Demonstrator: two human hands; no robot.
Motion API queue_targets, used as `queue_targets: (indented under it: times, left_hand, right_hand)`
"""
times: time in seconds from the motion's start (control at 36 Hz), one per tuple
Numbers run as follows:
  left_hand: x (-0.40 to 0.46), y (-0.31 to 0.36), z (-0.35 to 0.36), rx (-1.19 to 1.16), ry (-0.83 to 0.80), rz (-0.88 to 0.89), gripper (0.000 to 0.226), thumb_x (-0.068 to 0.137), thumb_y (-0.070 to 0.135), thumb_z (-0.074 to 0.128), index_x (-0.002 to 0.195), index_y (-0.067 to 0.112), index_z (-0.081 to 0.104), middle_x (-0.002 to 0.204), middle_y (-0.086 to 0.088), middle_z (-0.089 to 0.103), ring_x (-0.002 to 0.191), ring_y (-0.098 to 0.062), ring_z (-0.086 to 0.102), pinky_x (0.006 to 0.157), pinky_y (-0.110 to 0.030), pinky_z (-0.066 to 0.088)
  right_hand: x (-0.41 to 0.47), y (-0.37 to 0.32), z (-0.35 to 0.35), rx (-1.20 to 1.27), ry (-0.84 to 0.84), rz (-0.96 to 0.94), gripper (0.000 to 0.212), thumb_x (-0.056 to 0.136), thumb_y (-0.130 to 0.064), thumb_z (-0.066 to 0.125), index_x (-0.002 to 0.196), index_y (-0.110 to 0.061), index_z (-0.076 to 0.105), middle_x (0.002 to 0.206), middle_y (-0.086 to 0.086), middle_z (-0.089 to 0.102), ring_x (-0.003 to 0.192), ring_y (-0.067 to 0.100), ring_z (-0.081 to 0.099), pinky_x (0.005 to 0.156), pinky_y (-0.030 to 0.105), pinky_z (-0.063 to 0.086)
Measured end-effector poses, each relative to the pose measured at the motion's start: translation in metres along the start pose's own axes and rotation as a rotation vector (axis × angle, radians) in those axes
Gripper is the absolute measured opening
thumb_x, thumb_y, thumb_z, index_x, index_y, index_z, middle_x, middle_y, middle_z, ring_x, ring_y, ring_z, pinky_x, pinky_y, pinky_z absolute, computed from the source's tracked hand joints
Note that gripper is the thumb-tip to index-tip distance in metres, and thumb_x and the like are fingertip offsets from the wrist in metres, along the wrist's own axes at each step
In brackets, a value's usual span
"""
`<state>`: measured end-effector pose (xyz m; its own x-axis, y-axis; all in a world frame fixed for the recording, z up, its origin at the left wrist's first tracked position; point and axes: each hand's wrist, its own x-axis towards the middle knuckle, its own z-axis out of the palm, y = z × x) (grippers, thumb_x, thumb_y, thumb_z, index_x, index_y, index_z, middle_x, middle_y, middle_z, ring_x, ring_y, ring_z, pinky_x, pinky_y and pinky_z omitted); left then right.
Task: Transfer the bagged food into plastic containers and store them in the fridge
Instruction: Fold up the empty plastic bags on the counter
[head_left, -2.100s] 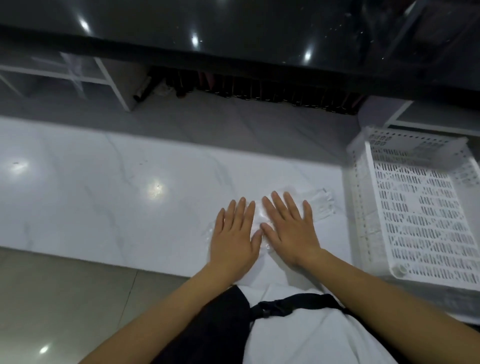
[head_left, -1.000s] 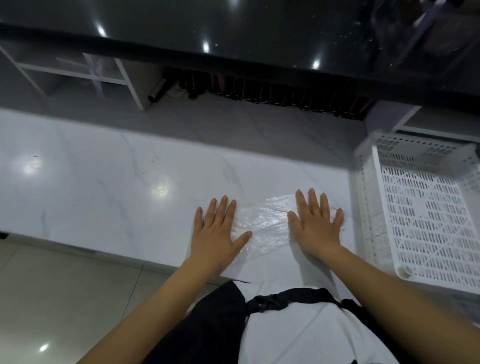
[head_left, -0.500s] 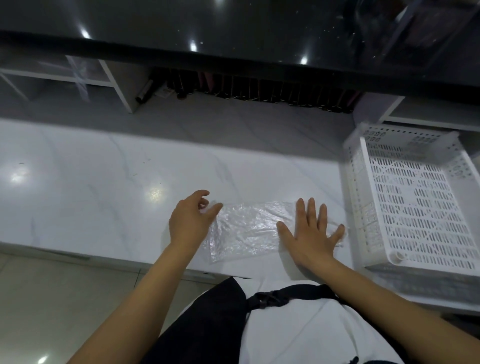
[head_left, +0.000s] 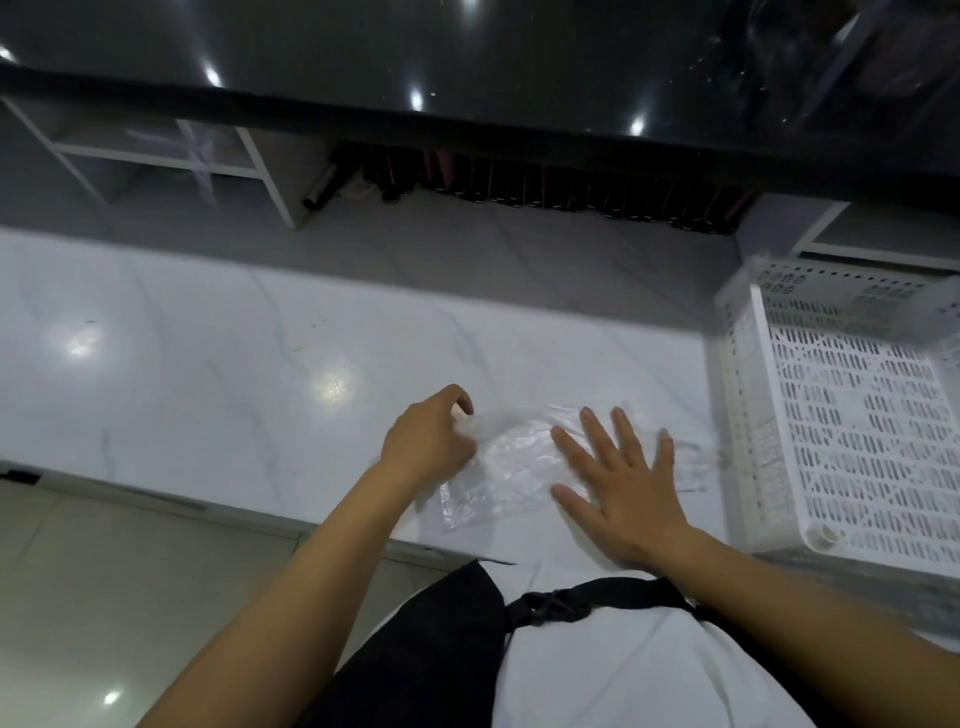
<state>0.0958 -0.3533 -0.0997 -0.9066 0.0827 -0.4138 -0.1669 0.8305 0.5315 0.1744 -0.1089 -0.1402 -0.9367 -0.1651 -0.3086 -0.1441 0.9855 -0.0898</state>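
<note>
An empty clear plastic bag (head_left: 511, 467) lies flat on the white marble counter (head_left: 208, 374), near its front edge. My left hand (head_left: 428, 441) has its fingers curled and pinches the bag's left end, lifting that edge a little. My right hand (head_left: 618, 486) lies flat with fingers spread, pressing down the bag's right half. No food and no plastic container are in view.
A white perforated plastic basket (head_left: 737, 415) stands on the counter just right of my right hand. Behind the counter a dark glossy surface (head_left: 467, 62) overhangs a shadowed gap with a row of dark bottles (head_left: 545, 187). Tiled floor (head_left: 104, 597) shows at lower left.
Both hands first pressed the bag flat side by side, then slid apart. My left hand has curled and taken hold of the bag's left end; my right hand stays flat on it.
</note>
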Motion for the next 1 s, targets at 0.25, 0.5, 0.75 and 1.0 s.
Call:
queue_targets:
  times: [0.25, 0.5, 0.75, 1.0]
  left_hand:
    - [-0.005, -0.033, -0.005, -0.326, -0.075, -0.086, 0.024, 0.079, 0.016, 0.077, 0.086, -0.004, 0.066, 0.065, -0.005, 0.055, 0.058, -0.019, 0.054, 0.057, -0.035, 0.045]
    - [0.009, -0.023, -0.026, -0.624, 0.070, -0.087, 0.011, 0.090, 0.006, 0.066, 0.091, 0.014, 0.074, 0.080, -0.001, 0.068, 0.065, -0.013, 0.057, 0.053, -0.021, 0.044]
    - [0.030, -0.022, -0.033, -0.565, -0.153, -0.151, 0.074, 0.076, 0.000, 0.082, 0.139, 0.023, 0.051, 0.110, -0.006, 0.061, 0.090, -0.027, 0.070, 0.073, -0.034, 0.061]
    - [0.040, -0.008, -0.052, -0.518, 0.020, -0.044, 0.052, 0.076, -0.006, 0.071, 0.123, 0.016, 0.064, 0.089, -0.010, 0.065, 0.065, -0.022, 0.064, 0.059, -0.029, 0.054]
  right_hand:
    - [0.001, -0.005, -0.003, 0.034, -0.046, 0.036, 0.068, 0.092, -0.077, 0.008, 0.148, -0.053, -0.021, 0.162, -0.011, -0.028, 0.146, 0.023, -0.033, 0.113, 0.066, -0.015]
    - [-0.004, -0.011, -0.070, -0.120, -0.049, 0.016, 0.077, 0.087, -0.075, 0.000, 0.154, -0.042, 0.018, 0.163, -0.007, 0.023, 0.144, 0.024, 0.025, 0.105, 0.047, 0.016]
    - [0.023, 0.004, -0.018, -0.080, -0.099, -0.329, 0.062, 0.098, -0.067, 0.012, 0.153, -0.048, -0.011, 0.163, -0.012, -0.019, 0.150, 0.019, -0.024, 0.118, 0.056, -0.014]
    - [0.027, 0.001, -0.016, -0.015, -0.057, -0.321, 0.067, 0.091, -0.074, 0.002, 0.154, -0.050, -0.003, 0.166, -0.011, -0.007, 0.152, 0.015, -0.017, 0.119, 0.057, -0.007]
